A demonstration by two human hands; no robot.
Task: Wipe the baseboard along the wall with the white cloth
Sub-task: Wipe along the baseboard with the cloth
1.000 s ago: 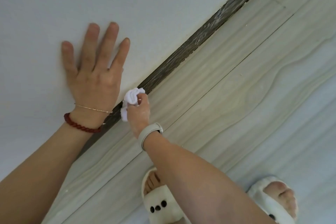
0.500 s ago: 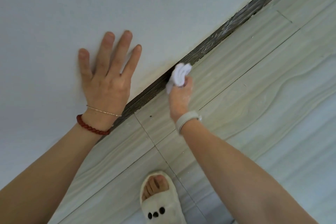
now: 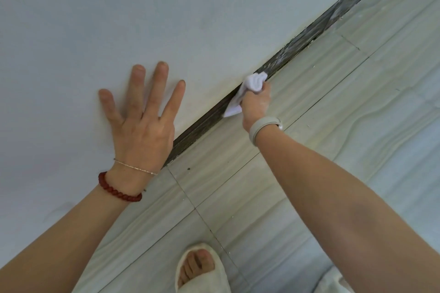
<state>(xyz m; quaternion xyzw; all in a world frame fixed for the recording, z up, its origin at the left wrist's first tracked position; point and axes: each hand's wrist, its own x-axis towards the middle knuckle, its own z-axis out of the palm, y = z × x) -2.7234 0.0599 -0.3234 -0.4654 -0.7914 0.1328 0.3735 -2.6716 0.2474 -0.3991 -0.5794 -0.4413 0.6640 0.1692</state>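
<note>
A dark wood-grain baseboard [image 3: 307, 37] runs diagonally from lower left to upper right where the white wall [image 3: 166, 7] meets the floor. My right hand [image 3: 256, 104] is shut on a bunched white cloth [image 3: 252, 83] and presses it against the baseboard near the middle of the view. My left hand [image 3: 142, 126] lies flat on the wall with fingers spread, left of the cloth, holding nothing. White specks mark the baseboard stretch beyond the cloth.
Pale wood-look floor tiles [image 3: 333, 114] with thin grout lines fill the right and bottom. One foot in a cream open-toe slipper [image 3: 202, 269] stands at the bottom centre. A grey band sits on my right wrist, a red bead bracelet on the left.
My right hand has slid the cloth along the baseboard toward the upper right. The view shifted the same way, and my left hand stays flat on the wall.
</note>
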